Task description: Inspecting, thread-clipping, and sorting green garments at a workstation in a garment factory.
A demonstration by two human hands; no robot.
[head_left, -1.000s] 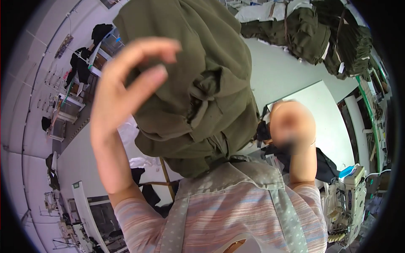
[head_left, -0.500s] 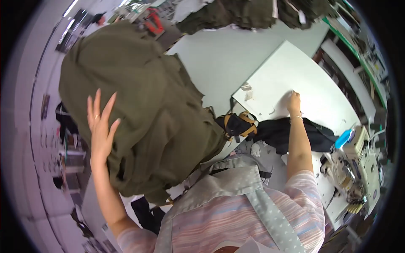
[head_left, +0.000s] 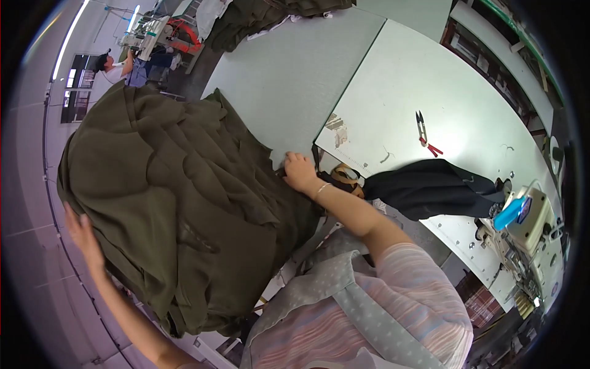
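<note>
A large heap of dark olive-green cloth (head_left: 178, 184) fills the left and middle of the view, its folds piled on one another. My left hand (head_left: 86, 238) lies along the heap's left edge with fingers stretched out, slightly blurred. At the heap's right edge, my right hand (head_left: 300, 173) has its fingers curled down onto the cloth; their tips are partly hidden. Thread snips (head_left: 424, 134) with red handles lie on the white tabletop (head_left: 393, 80), apart from both hands.
Black cloth (head_left: 433, 187) lies along the table's near edge, beside a black-and-tan strapped item (head_left: 347, 178). A sewing machine (head_left: 522, 227) stands at the right. More olive cloth (head_left: 264, 15) is heaped at the back. A person (head_left: 114, 69) works far left.
My right hand has left the white tabletop and come left to the cloth's edge; the snips now show there. My left hand has slid outward to the heap's left side. The view has shifted.
</note>
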